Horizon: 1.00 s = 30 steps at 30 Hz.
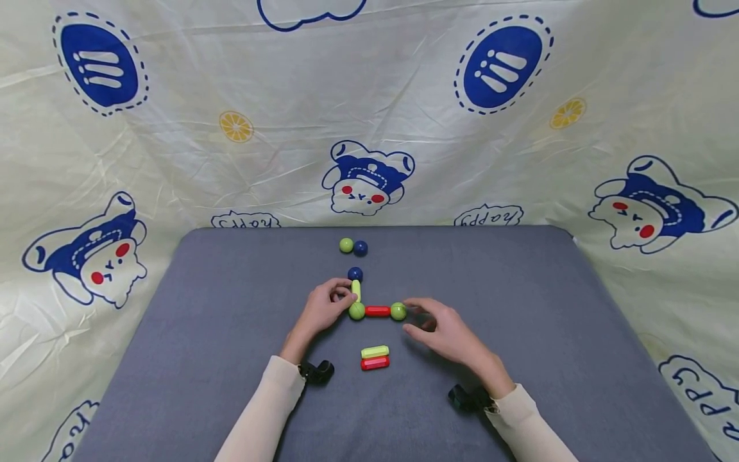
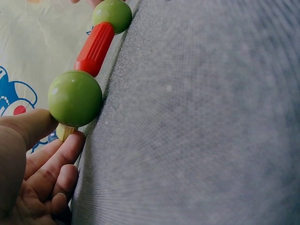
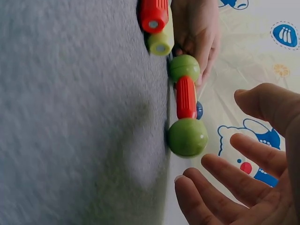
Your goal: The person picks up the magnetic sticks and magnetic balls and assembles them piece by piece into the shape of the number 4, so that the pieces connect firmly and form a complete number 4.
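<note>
My left hand [image 1: 324,305] pinches a pale yellow building stick [image 1: 356,291], its thumb against the left green ball [image 2: 75,98]. This stick runs from that ball back to a blue ball [image 1: 355,274]. A red stick [image 1: 378,311] joins the left green ball to the right green ball [image 1: 398,311], so the pieces form an L. Beside the right green ball, my right hand [image 1: 447,328] has its fingers spread and holds nothing. In the right wrist view, its fingers [image 3: 239,180] are apart from that ball.
Nearer me lie a loose yellow stick [image 1: 374,351] and a loose red stick [image 1: 375,363], side by side, with silvery end discs. Farther back sit another green ball [image 1: 346,245] and blue ball [image 1: 360,248]. A printed curtain [image 1: 369,83] hangs behind the grey table [image 1: 242,269].
</note>
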Motion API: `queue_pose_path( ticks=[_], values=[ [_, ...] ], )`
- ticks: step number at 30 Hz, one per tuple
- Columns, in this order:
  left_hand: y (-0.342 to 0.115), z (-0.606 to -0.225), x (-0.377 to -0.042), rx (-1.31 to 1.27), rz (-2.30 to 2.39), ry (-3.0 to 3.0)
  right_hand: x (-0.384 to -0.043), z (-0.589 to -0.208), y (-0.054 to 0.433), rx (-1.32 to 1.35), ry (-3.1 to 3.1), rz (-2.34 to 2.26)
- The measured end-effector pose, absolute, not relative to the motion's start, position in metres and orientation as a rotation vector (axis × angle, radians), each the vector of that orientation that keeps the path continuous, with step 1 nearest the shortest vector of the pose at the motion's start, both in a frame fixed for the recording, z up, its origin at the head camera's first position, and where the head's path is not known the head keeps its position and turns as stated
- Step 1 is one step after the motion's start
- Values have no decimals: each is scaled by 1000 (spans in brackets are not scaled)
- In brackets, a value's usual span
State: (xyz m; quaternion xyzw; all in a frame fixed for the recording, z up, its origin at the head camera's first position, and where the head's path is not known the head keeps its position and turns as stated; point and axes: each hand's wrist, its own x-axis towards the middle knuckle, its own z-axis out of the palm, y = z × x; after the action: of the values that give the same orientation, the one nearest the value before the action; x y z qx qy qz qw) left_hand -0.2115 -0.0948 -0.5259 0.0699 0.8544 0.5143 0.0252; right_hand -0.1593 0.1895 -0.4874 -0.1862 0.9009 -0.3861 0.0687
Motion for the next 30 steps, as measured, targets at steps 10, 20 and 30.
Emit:
queue_pose_path(
  ticks=[10, 20, 30],
  values=[
    [-95, -526, -212, 217, 1589, 2642, -146, -490, 181, -625, 2768, -1156],
    [-96, -524, -211, 235, 1603, 2637, -138, -493, 173, -697, 2755, -1197],
    [-94, -519, -203, 202, 1622, 2649, -137, -494, 167, -678, 2710, -1179]
  ],
)
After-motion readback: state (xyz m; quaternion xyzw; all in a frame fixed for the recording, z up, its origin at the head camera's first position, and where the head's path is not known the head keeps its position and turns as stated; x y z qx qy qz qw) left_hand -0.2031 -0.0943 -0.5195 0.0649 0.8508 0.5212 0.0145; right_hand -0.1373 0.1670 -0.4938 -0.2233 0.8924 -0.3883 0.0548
